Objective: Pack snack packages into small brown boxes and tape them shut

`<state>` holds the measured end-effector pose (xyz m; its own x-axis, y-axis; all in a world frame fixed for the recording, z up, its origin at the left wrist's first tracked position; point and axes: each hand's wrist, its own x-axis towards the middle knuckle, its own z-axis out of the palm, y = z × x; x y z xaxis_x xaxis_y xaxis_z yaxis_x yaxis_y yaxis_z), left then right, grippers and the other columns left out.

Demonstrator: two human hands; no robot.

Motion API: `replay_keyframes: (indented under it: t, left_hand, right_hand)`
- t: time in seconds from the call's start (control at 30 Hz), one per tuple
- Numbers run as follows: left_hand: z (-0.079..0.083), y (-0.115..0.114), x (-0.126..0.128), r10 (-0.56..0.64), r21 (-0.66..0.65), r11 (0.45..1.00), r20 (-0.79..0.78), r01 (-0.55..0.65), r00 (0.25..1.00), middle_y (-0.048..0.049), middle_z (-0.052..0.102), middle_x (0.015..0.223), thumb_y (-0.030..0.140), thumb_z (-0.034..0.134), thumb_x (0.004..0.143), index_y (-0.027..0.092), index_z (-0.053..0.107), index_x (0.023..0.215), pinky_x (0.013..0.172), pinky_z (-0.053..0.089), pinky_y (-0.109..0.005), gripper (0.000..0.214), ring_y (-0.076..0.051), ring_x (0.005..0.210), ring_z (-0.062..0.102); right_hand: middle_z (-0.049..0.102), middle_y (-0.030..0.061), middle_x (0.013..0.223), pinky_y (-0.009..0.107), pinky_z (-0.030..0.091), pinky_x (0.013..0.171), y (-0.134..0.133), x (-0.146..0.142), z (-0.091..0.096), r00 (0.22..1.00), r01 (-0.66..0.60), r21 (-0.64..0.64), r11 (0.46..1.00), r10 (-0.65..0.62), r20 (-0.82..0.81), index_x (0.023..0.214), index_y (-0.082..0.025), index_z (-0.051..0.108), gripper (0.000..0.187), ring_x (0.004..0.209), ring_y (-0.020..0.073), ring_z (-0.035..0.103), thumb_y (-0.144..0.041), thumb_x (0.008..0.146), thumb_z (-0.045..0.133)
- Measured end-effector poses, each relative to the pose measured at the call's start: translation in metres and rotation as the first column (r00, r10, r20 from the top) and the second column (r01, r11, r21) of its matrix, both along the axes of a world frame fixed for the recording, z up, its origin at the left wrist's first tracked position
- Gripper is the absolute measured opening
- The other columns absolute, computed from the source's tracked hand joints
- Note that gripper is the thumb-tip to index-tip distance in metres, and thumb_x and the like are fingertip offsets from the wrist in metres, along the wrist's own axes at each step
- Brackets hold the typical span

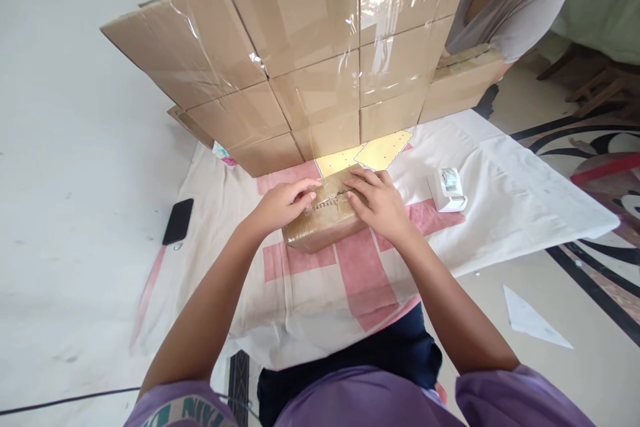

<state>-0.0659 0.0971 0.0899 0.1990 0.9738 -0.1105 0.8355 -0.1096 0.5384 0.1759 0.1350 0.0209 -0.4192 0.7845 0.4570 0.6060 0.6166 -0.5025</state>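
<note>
A small brown cardboard box lies on the cloth-covered table in front of me, with shiny tape over its top and a torn-looking line along the seam. My left hand holds it at the left end, thumb and fingers at the top edge. Across the right part of its top, my right hand grips it with the fingers bent and slightly apart. Yellow patterned paper sheets lie just behind the box. To the right of my right hand stands a white tape dispenser.
A tall stack of taped cardboard boxes stands along the table's back edge. A black phone lies at the left. The tablecloth is white with pink patches. Behind the stack at right, a person is beside another box.
</note>
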Motion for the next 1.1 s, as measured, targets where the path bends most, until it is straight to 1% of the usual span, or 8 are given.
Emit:
replay_keyframes:
  t: [0.23, 0.37, 0.5, 0.63, 0.83, 0.9, 1.0, 1.1]
  left_hand:
    - [-0.003, 0.001, -0.011, -0.104, -0.038, 0.994, 0.050, 0.106, 0.993, 0.0006, 0.067, 0.092, 0.044, 0.057, 0.089, 0.029, 0.059, 0.133, 0.070, 0.044, -0.030, 0.046, -0.015, 0.073, 0.056]
    - [-0.001, 0.002, -0.012, -0.136, -0.021, 0.990, 0.051, 0.137, 0.989, 0.0011, 0.066, 0.092, 0.037, 0.058, 0.090, 0.029, 0.057, 0.137, 0.074, 0.045, -0.029, 0.048, -0.015, 0.077, 0.057]
    - [0.005, -0.001, -0.007, -0.135, -0.016, 0.991, -0.059, 0.134, 0.989, 0.0009, 0.069, 0.096, 0.035, 0.059, 0.090, 0.032, 0.051, 0.144, 0.077, 0.045, -0.031, 0.055, -0.017, 0.084, 0.062]
    - [0.010, 0.000, -0.006, -0.085, -0.005, 0.996, -0.168, 0.086, 0.982, 0.0013, 0.072, 0.098, 0.040, 0.066, 0.086, 0.034, 0.054, 0.141, 0.081, 0.045, -0.034, 0.057, -0.021, 0.088, 0.066]
    - [0.016, 0.014, -0.004, -0.050, -0.091, 0.995, -0.244, 0.028, 0.969, 0.0007, 0.071, 0.097, 0.049, 0.074, 0.076, 0.031, 0.056, 0.138, 0.089, 0.048, -0.040, 0.067, -0.030, 0.103, 0.068]
    - [0.018, 0.021, -0.003, -0.039, -0.132, 0.991, -0.298, -0.001, 0.954, 0.0011, 0.069, 0.101, 0.053, 0.069, 0.079, 0.029, 0.055, 0.139, 0.092, 0.047, -0.042, 0.065, -0.031, 0.109, 0.067]
    - [0.020, 0.035, -0.003, -0.068, -0.171, 0.985, -0.375, 0.003, 0.925, 0.0017, 0.063, 0.110, 0.057, 0.049, 0.090, 0.023, 0.053, 0.142, 0.094, 0.042, -0.041, 0.062, -0.030, 0.116, 0.064]
    - [0.018, 0.044, -0.006, -0.096, -0.156, 0.987, -0.410, 0.034, 0.907, 0.0022, 0.069, 0.104, 0.062, 0.070, 0.074, 0.027, 0.056, 0.140, 0.088, 0.046, -0.035, 0.076, -0.025, 0.102, 0.070]
  right_hand:
    - [0.061, 0.0043, 0.142, 0.051, 0.049, 0.100, 0.000, 0.000, 0.000, 1.000, 0.004, 0.001, 1.000, -0.004, -0.012, 0.126, -0.025, 0.072, 0.037, 0.115, 0.0326, 0.051, -0.037, 0.101, 0.048]
    - [0.061, 0.0042, 0.142, 0.050, 0.047, 0.102, -0.001, 0.000, -0.001, 1.000, -0.004, 0.010, 1.000, 0.004, -0.009, 0.125, -0.023, 0.072, 0.038, 0.115, 0.0320, 0.052, -0.037, 0.101, 0.047]
    - [0.061, 0.0033, 0.141, 0.050, 0.047, 0.101, -0.002, -0.001, -0.001, 1.000, -0.007, 0.027, 1.000, 0.007, -0.011, 0.124, -0.023, 0.072, 0.039, 0.115, 0.0327, 0.052, -0.041, 0.102, 0.045]
    - [0.061, 0.0036, 0.139, 0.053, 0.046, 0.101, 0.000, -0.001, -0.005, 1.000, -0.017, 0.063, 0.998, 0.016, 0.005, 0.125, -0.025, 0.071, 0.045, 0.114, 0.0333, 0.053, -0.047, 0.105, 0.037]
    - [0.059, 0.0037, 0.139, 0.059, 0.043, 0.105, 0.009, 0.001, -0.018, 0.996, -0.089, 0.123, 0.988, 0.088, 0.008, 0.132, -0.025, 0.066, 0.054, 0.120, 0.0332, 0.052, -0.052, 0.107, 0.027]
    - [0.058, 0.0037, 0.140, 0.060, 0.041, 0.106, 0.011, 0.002, -0.020, 0.995, -0.100, 0.128, 0.987, 0.099, 0.009, 0.133, -0.024, 0.065, 0.054, 0.122, 0.0331, 0.051, -0.049, 0.108, 0.025]
    - [0.058, 0.0055, 0.140, 0.057, 0.040, 0.107, 0.012, 0.001, -0.018, 0.996, -0.081, 0.110, 0.991, 0.078, 0.029, 0.130, -0.022, 0.066, 0.050, 0.124, 0.0325, 0.052, -0.045, 0.107, 0.029]
    - [0.059, 0.0075, 0.141, 0.051, 0.040, 0.108, 0.006, -0.001, -0.008, 0.995, -0.052, 0.084, 0.995, 0.045, 0.086, 0.127, -0.020, 0.069, 0.042, 0.123, 0.0303, 0.054, -0.037, 0.106, 0.036]
